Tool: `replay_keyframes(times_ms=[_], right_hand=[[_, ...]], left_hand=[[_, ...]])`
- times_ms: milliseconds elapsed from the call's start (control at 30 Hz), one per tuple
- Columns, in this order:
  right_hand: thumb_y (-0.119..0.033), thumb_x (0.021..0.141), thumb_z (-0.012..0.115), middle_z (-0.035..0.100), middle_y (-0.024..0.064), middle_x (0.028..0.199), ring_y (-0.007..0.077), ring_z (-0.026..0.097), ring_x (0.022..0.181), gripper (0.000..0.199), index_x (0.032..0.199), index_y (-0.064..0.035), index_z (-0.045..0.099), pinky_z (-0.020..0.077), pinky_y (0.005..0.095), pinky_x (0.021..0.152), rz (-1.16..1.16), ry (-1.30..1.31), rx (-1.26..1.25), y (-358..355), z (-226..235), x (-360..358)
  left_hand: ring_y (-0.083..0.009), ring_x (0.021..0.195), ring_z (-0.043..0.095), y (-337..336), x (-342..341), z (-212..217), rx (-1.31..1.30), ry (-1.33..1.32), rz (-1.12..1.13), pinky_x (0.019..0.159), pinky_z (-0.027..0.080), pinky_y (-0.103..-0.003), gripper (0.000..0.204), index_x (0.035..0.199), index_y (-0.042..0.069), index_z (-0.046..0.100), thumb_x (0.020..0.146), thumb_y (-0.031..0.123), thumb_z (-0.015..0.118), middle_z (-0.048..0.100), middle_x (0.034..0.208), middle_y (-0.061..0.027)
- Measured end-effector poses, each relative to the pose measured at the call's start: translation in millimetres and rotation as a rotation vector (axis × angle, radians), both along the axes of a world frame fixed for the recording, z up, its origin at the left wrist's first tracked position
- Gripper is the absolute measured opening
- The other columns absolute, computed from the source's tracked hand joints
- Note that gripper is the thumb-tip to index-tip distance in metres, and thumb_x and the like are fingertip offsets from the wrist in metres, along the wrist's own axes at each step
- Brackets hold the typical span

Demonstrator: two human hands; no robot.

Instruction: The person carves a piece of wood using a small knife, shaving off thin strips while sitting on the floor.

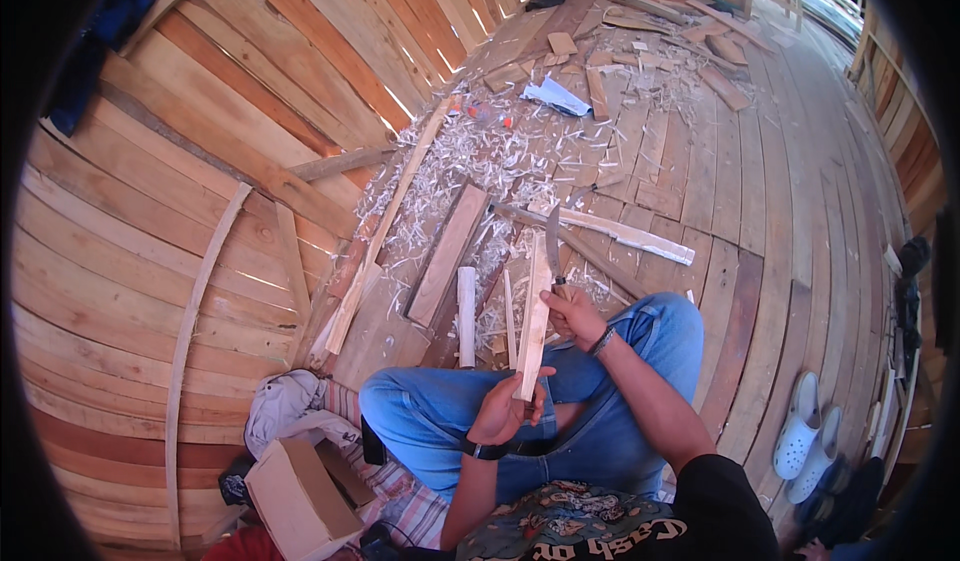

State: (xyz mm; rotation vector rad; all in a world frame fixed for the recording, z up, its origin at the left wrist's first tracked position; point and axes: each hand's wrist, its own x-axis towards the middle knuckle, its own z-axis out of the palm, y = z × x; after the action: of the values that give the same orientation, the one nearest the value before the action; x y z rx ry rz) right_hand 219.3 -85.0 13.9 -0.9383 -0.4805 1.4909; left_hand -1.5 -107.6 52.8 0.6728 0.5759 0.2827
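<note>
My left hand is closed around the lower end of a pale, flat strip of wood, which slants up and away from my lap. My right hand grips a knife by its handle, close against the strip's right side. The blade points away from me, alongside the strip's upper part. Beyond my crossed legs in blue jeans stands or lies a short pale round stick. To its left rests a thick brown board.
Curled wood shavings cover the plank floor ahead. A whitish split length of wood lies to the right of the shavings, offcuts farther off. At left, a cardboard box sits near the plank wall. Light clogs are at right.
</note>
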Motion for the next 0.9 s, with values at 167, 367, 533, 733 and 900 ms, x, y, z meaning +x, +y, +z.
replay_keyframes(times_ms=[167,367,533,733,900], right_hand=[[-0.028,0.093,0.063,0.041,-0.0067,0.057,0.003,0.032,0.043,0.032,0.071,-0.0148,0.043,0.021,0.0204,0.037,-0.088,0.091,-0.032,2.5,-3.8,4.9],[-0.031,0.093,0.063,0.042,-0.0061,0.06,0.0022,0.031,0.044,0.029,0.076,-0.0152,0.045,0.0214,0.0195,0.036,-0.083,0.171,-0.117,3.6,-3.6,2.3],[-0.035,0.093,0.062,0.042,-0.0061,0.06,0.0022,0.031,0.044,0.029,0.078,-0.0153,0.047,0.0219,0.0194,0.036,-0.011,0.195,-0.168,2.4,-6.1,-1.3],[-0.04,0.093,0.06,0.042,-0.0049,0.059,0.0036,0.032,0.043,0.033,0.079,-0.0136,0.047,0.022,0.021,0.036,0.065,0.094,-0.25,2.8,-0.5,-5.6],[-0.042,0.093,0.06,0.043,-0.0045,0.06,0.004,0.033,0.043,0.035,0.085,-0.0087,0.056,0.0222,0.0215,0.036,0.128,0.009,-0.241,1.7,1.0,-7.7]], left_hand=[[-0.0139,0.067,0.058,-2.9,-5.1,8.5,0.137,0.03,0.004,0.059,0.047,-0.027,0.05,0.136,-0.005,0.041,0.102,0.032,0.036,0.059,0.085,-0.0067],[-0.0099,0.071,0.061,-11.5,7.6,19.6,0.79,0.28,0.299,0.06,0.051,-0.025,0.047,0.139,-0.001,0.04,0.095,0.011,0.054,0.063,0.093,-0.0092],[-0.0103,0.07,0.064,-6.9,24.3,37.1,1.063,0.414,0.473,0.06,0.052,-0.025,0.045,0.131,-0.004,0.049,0.088,0.003,0.063,0.066,0.091,-0.0121],[-0.0096,0.069,0.064,8.4,39.3,44.2,1.314,0.424,0.604,0.059,0.05,-0.023,0.035,0.119,-0.006,0.058,0.085,-0.001,0.065,0.068,0.077,-0.0105],[-0.0116,0.075,0.066,14.6,44.6,57.2,1.223,0.446,0.68,0.064,0.053,-0.023,0.033,0.114,-0.008,0.059,0.083,-0.002,0.068,0.069,0.086,-0.0124]])
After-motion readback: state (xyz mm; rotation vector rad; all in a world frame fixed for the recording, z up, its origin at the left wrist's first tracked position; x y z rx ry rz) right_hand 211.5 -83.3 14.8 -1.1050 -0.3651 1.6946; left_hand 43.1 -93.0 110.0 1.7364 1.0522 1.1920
